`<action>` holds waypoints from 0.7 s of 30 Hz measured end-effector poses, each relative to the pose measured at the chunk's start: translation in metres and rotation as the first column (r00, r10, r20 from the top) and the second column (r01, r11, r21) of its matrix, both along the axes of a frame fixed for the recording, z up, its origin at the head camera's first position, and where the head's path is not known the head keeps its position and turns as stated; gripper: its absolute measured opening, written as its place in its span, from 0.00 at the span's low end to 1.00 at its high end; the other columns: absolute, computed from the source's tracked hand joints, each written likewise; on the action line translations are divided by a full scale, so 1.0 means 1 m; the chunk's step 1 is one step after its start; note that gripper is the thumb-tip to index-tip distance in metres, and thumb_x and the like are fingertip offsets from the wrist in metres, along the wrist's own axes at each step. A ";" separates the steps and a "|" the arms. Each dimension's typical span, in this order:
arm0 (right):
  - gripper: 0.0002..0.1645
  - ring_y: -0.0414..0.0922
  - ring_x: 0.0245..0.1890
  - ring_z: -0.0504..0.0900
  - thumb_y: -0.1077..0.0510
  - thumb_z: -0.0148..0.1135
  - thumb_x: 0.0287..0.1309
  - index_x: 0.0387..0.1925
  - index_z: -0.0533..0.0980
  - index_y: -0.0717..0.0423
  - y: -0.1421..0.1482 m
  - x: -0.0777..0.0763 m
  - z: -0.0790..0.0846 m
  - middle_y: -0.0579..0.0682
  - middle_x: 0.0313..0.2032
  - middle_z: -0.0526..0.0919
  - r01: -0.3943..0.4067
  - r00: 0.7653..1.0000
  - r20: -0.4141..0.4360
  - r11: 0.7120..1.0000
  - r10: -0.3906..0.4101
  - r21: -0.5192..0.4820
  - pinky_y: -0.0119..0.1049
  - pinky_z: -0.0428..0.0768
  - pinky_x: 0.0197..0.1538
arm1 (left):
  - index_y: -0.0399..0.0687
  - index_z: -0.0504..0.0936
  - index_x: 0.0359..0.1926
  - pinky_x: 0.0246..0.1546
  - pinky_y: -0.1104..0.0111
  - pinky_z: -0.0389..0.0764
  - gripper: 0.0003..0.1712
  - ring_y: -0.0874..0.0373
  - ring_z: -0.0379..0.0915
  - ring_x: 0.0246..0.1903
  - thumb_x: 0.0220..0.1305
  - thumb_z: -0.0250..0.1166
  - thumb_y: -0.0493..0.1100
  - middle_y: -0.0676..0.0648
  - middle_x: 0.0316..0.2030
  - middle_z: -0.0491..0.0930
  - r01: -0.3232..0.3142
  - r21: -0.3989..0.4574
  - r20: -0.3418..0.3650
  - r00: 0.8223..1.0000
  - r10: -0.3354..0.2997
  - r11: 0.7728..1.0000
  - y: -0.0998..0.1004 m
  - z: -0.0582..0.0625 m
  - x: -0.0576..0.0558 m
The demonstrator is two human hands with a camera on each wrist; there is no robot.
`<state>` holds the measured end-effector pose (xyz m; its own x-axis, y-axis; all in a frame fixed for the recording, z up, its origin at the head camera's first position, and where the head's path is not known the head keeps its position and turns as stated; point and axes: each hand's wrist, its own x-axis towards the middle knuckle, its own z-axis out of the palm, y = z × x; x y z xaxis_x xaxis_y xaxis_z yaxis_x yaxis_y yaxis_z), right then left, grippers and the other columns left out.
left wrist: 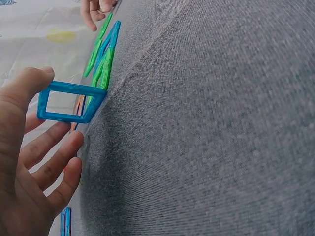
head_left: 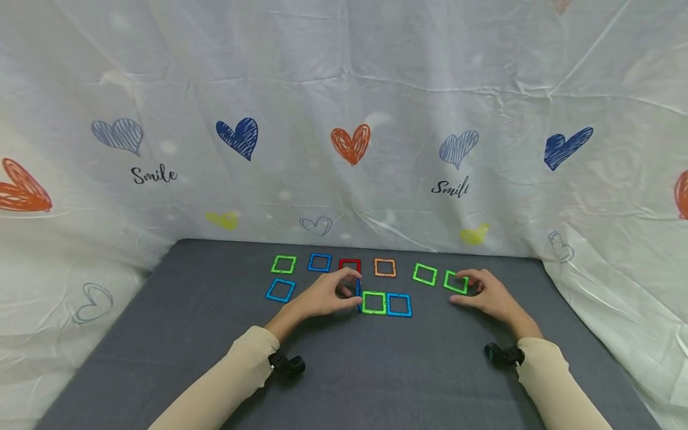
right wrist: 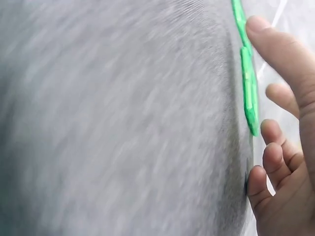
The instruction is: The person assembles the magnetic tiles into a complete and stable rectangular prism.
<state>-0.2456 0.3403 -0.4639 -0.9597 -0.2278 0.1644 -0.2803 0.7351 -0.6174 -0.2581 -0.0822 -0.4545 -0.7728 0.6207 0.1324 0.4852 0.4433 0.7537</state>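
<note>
Upright blue square (left wrist: 74,88) in left hand (head_left: 328,294)

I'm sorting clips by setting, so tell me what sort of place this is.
Probably an indoor tabletop play or filming spot: a grey table, a white sheet printed with hearts behind it, and coloured frames, most lying flat.

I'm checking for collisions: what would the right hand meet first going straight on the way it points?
The right hand would probably meet the rightmost green frame first; whether they touch now is unclear.
</note>
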 end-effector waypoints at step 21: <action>0.10 0.44 0.24 0.69 0.60 0.76 0.58 0.39 0.86 0.62 -0.002 -0.004 -0.002 0.51 0.29 0.77 -0.019 0.999 0.029 0.993 0.023 -0.120 0.35 0.69 0.30 | 0.42 0.73 0.67 0.47 0.59 0.81 0.31 0.58 0.82 0.43 0.69 0.70 0.49 0.43 0.58 0.78 0.004 0.014 -0.016 1.000 -0.004 1.000 -0.001 -0.001 0.001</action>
<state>-0.2499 0.3382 -0.4662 -0.9599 -0.2285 0.1625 -0.2746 0.6494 -0.7092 -0.2576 -0.0830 -0.4554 -0.7679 0.6219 0.1531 0.4989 0.4310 0.7519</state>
